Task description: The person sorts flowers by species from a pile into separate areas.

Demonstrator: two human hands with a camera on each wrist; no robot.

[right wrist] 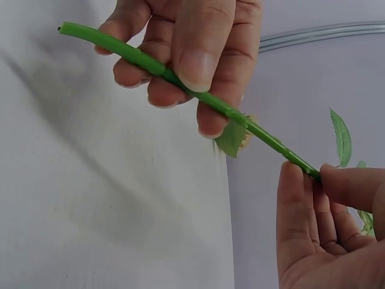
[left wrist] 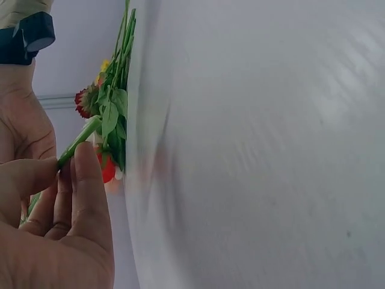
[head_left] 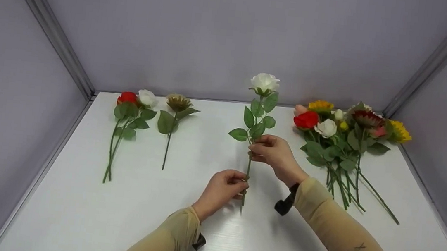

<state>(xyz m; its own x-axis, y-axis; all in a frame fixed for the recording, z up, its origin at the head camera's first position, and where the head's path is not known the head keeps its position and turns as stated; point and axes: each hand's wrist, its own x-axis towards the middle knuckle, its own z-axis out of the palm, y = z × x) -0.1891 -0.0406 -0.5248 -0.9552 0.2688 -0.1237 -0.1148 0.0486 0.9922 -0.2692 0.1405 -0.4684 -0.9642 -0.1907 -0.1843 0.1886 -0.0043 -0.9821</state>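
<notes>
A white rose (head_left: 265,83) with green leaves stands nearly upright in the middle of the head view, held above the table. My right hand (head_left: 278,156) pinches its stem just below the leaves. Lower down, my left hand (head_left: 221,187) grips the same stem between thumb and fingers. The right wrist view shows the green stem (right wrist: 135,57) running through both hands, its cut end sticking out past the left one. In the left wrist view, the thumb and fingertips of the left hand (left wrist: 72,211) close on the stem.
On the left of the white table (head_left: 73,209) lie a red rose (head_left: 127,98), another white rose (head_left: 147,99) and a brownish flower (head_left: 179,103). A pile of mixed flowers (head_left: 342,142) lies at the right. Grey panels (head_left: 233,31) enclose the table at back and sides.
</notes>
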